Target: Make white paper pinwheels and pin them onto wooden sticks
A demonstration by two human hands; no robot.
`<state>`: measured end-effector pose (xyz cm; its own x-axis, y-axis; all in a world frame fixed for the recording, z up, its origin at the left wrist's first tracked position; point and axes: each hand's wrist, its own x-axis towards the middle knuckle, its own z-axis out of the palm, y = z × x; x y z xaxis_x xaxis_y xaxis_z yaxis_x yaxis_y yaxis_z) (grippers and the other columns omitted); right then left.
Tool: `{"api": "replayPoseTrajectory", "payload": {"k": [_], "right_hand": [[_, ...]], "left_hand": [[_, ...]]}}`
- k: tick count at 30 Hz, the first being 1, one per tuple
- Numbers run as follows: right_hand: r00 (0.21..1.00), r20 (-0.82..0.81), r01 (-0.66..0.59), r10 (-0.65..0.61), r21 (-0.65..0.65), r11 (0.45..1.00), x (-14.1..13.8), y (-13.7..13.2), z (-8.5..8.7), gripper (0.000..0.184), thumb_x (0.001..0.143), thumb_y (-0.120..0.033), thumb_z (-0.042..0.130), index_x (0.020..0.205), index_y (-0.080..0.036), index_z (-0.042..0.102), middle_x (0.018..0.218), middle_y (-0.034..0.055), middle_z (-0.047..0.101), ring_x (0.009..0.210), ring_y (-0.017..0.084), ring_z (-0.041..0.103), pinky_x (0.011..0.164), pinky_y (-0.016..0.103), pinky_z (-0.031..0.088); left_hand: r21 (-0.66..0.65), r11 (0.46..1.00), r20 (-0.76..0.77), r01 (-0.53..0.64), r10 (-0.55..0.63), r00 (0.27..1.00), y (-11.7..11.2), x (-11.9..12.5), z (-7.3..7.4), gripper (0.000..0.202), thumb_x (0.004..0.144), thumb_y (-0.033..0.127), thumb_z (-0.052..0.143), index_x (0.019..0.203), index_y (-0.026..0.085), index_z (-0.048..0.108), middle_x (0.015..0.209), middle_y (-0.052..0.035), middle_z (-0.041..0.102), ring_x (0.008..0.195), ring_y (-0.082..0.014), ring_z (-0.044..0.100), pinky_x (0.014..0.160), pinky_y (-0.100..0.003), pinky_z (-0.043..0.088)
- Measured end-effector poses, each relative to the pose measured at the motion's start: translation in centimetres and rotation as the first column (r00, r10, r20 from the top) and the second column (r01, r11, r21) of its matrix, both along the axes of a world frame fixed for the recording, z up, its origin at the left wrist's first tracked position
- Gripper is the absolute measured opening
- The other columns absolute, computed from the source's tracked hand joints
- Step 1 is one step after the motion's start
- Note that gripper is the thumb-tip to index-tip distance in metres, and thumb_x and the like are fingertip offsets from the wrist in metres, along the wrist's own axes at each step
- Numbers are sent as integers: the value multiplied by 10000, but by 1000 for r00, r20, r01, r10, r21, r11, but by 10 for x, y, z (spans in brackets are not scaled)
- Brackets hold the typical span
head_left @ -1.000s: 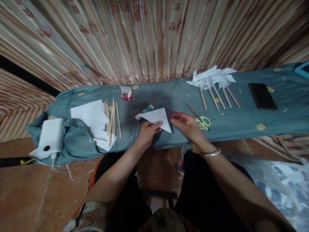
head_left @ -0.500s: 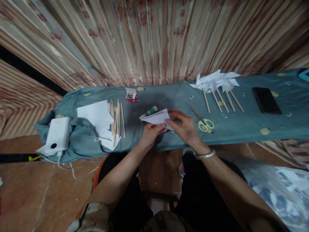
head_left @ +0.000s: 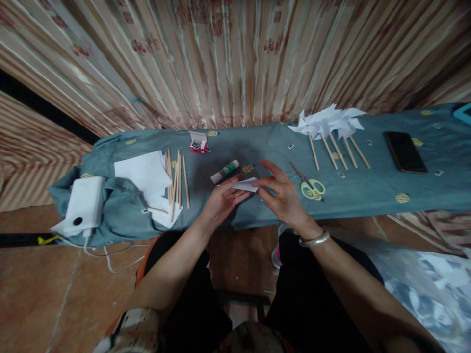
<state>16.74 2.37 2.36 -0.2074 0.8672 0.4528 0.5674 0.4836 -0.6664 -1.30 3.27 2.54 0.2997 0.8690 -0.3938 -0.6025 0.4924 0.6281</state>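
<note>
Between my hands is a small folded piece of white paper [head_left: 246, 185], seen nearly edge-on. My left hand [head_left: 225, 198] pinches its left side, thumb on top and fingers beneath. With thumb and index finger, my right hand [head_left: 281, 193] grips the right corner; its other fingers are spread. Just beyond the left fingertips a green and white glue stick [head_left: 224, 171] lies on the cloth. Scissors with pale green handles [head_left: 312, 189] rest to the right of my right hand, their blades pointing away.
Wooden sticks [head_left: 177, 179] and white paper sheets [head_left: 142, 171] lie at left, near a white power bank [head_left: 84, 203]. Behind is a red box of small metal pieces [head_left: 198, 144]. Paper pinwheels [head_left: 327, 122] on sticks and a dark phone [head_left: 405, 152] lie on the right of the cloth-covered table [head_left: 371, 196].
The folded paper has tilted and turned, showing less of its face. My left hand has shifted slightly left, and the right hand's fingers have spread. The glue stick is now fully uncovered.
</note>
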Motion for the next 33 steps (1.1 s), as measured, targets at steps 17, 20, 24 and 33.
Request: {"api": "replayPoseTrajectory", "payload": {"k": [17,20,24,33], "right_hand": [[986,99,128,-131,35,991,28,4,6,264,867,-156,490,950,-208,735,1321,99,637,1189,239,626,1040,410,484],[902,314,311,-298,9,950,56,11,10,278,881,-187,482,1022,-183,722,1088,112,749,1033,252,700,934,384,523],[635,694,496,-339,-30,868,90,9,9,238,876,-252,544,1001,-153,721,901,148,768,816,287,725,699,347,503],[485,830,504,-276,-8,863,113,-5,-3,264,849,-368,607,976,-151,684,799,153,747,734,302,701,596,325,407]], "left_hand": [[90,962,-149,-258,269,951,16,6,-15,312,612,225,864,862,125,706,876,-56,750,816,-170,695,815,-312,552],[148,944,-191,-294,319,928,18,4,-12,407,548,300,908,863,123,721,903,-76,753,859,-193,696,819,-318,543],[197,919,-216,-341,380,899,23,2,-8,471,449,341,946,806,117,737,841,-65,755,769,-174,689,784,-304,548],[255,899,-265,-356,419,869,31,3,-6,440,450,341,937,790,129,755,800,-60,762,767,-210,703,790,-342,543]]}}
